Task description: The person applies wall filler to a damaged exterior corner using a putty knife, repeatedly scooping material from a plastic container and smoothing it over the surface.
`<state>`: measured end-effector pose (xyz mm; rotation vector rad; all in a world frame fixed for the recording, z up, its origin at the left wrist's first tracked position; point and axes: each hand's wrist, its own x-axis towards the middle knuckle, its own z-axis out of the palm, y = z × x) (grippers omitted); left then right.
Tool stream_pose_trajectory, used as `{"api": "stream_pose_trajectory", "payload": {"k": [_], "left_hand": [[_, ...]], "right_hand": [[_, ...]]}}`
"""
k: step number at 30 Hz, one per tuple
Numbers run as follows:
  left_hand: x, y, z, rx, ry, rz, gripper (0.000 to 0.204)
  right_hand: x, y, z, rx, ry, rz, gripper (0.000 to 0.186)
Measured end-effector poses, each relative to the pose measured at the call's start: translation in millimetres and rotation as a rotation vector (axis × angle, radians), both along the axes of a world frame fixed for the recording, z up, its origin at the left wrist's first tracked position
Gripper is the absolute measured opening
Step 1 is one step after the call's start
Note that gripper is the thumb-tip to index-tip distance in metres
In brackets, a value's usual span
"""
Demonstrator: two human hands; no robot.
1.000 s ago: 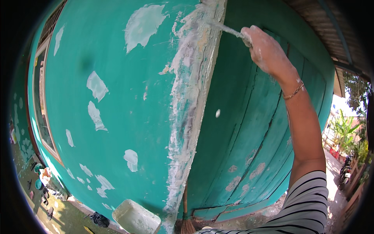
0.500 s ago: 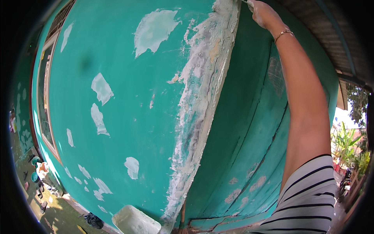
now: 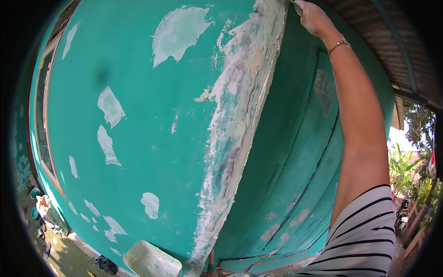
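Note:
My right hand (image 3: 313, 21) is raised at the top beside the putty-covered wall corner (image 3: 240, 115), its white-smeared fingers wrapped round a tool handle (image 3: 296, 6); the tool's far end is hidden or out of view. A bracelet circles my wrist. The teal wall (image 3: 161, 129) left of the corner has white filler patches. A pale rectangular tray (image 3: 152, 257) smeared with putty is low in front of it; whether my left hand holds it is hidden, as that hand does not show.
Right of the corner are darker teal panels (image 3: 295, 184), with a broom (image 3: 211, 258) low behind it. A framed window (image 3: 44, 115) is at far left, sandals, buckets and a dark bag (image 3: 106, 264) below. A corrugated roof (image 3: 383, 41) hangs above plants (image 3: 399, 161) at the right.
My right hand and tool rose to the top of the corner about half a second ago, so less of the tool shows. Since then the view has shifted slightly.

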<state>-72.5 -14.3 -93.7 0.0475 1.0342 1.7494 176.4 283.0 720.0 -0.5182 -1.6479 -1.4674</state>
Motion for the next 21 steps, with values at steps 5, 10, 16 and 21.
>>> {"api": "stream_pose_trajectory", "payload": {"k": [5,10,16,21], "left_hand": [[-4.0,0.9,-11.9,-0.022,-0.008,-0.007,0.046],[-11.1,-14.2,-8.0,0.082,0.082,-0.063,0.045],[-3.1,-16.8,13.4,0.088,0.167,-0.033,0.047],[1.5,-10.4,1.0,0.073,0.083,-0.064,0.049]], "right_hand": [[12.0,-14.5,-118.2,0.040,-0.136,0.020,0.027],[25.1,-36.8,-242.5,-0.332,-0.185,0.053,0.018],[37.7,-18.1,-240.4,-0.376,-0.035,0.562,0.015],[8.6,25.5,-168.1,-0.386,0.402,0.630,0.016]]}}
